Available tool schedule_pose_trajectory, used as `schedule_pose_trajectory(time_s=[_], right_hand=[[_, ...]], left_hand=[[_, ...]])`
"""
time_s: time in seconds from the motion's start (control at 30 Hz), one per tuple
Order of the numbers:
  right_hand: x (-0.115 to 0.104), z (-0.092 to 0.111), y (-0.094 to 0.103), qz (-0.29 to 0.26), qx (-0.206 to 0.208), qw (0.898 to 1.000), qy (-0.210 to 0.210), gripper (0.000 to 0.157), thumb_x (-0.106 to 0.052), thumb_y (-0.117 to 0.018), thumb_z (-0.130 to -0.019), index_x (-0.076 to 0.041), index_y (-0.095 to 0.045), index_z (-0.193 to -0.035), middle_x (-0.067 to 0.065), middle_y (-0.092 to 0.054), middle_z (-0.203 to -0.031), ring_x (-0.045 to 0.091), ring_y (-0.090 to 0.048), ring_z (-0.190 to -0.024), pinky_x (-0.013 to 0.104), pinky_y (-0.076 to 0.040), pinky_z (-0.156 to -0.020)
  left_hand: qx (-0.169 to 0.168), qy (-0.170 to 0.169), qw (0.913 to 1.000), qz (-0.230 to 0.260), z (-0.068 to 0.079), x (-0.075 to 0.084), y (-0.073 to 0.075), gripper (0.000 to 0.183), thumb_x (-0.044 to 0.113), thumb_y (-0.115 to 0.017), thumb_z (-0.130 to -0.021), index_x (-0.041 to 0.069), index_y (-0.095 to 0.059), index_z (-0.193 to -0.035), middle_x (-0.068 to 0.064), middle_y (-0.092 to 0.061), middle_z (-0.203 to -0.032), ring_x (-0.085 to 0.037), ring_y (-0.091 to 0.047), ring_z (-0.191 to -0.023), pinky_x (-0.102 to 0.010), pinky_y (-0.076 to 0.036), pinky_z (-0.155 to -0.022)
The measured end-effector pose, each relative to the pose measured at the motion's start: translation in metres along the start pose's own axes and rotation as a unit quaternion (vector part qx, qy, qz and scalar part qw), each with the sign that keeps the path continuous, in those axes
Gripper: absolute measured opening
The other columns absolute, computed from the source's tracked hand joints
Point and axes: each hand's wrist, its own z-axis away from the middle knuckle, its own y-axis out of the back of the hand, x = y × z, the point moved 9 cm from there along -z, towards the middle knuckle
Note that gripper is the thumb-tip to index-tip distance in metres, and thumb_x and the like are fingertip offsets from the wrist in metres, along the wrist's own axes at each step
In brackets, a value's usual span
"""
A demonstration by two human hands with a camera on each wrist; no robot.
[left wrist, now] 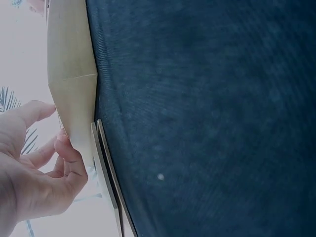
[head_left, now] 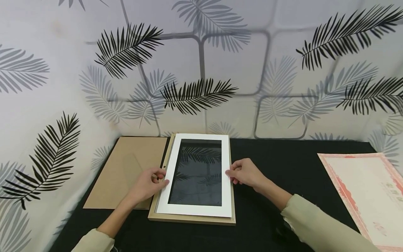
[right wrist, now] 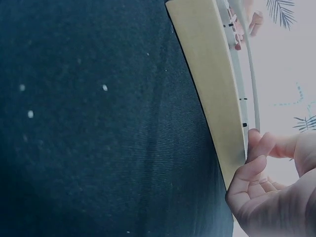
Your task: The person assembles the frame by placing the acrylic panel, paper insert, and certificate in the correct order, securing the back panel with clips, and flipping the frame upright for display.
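A white picture mat (head_left: 195,210) lies over a light wooden picture frame (head_left: 192,219), set slightly askew so the wood shows along its sides and near end. Inside its opening, a dark glossy surface (head_left: 198,171) reflects the leaf pattern. My left hand (head_left: 146,185) pinches the mat's left edge, thumb on top; in the left wrist view its fingers (left wrist: 69,153) are right at the frame's side. On the opposite edge, my right hand (head_left: 247,173) pinches the mat between thumb and fingers. The right wrist view shows the mat's edge (right wrist: 253,79) bowed above the frame.
A brown backing board (head_left: 107,182) lies left of the frame on the black cloth (head_left: 267,217). At the right rests a pink-bordered paper sheet (head_left: 362,182), like a certificate. Behind hangs a leaf-patterned curtain (head_left: 233,70).
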Motion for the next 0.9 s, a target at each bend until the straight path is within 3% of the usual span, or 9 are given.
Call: schedule_pose_trajectory(time_s=[0.23,0.57,0.9], right_hand=[[0.005,0.000,0.001,0.003,0.000,1.000,-0.010,0.011,-0.009,-0.070,-0.095,0.002,-0.070,-0.091,0.006,-0.067,-0.071,0.017,-0.062,-0.062,0.028,-0.049,-0.059],[0.003,-0.006,-0.003,0.005,-0.007,1.000,0.015,0.013,-0.009,-0.072,-0.094,0.001,-0.069,-0.086,0.006,-0.068,-0.069,0.018,-0.065,-0.060,0.027,-0.050,-0.057],[-0.010,-0.017,-0.007,0.065,-0.019,0.997,0.035,0.020,-0.009,-0.073,-0.093,-0.002,-0.065,-0.076,0.004,-0.066,-0.061,0.017,-0.066,-0.055,0.025,-0.048,-0.050]], left_hand=[[-0.001,0.003,0.9999,-0.010,-0.001,0.002,0.001,0.022,0.007,-0.079,-0.088,-0.002,-0.071,-0.107,-0.002,-0.066,-0.088,-0.019,-0.059,-0.078,-0.033,-0.050,-0.068],[-0.014,-0.011,0.9998,-0.008,-0.001,0.002,0.001,0.019,0.005,-0.080,-0.088,0.000,-0.072,-0.104,-0.001,-0.066,-0.086,-0.018,-0.060,-0.077,-0.032,-0.052,-0.069],[-0.020,-0.020,0.9996,0.004,-0.002,0.000,0.001,0.020,0.001,-0.078,-0.087,-0.002,-0.071,-0.106,-0.002,-0.065,-0.087,-0.018,-0.060,-0.076,-0.030,-0.052,-0.067]])
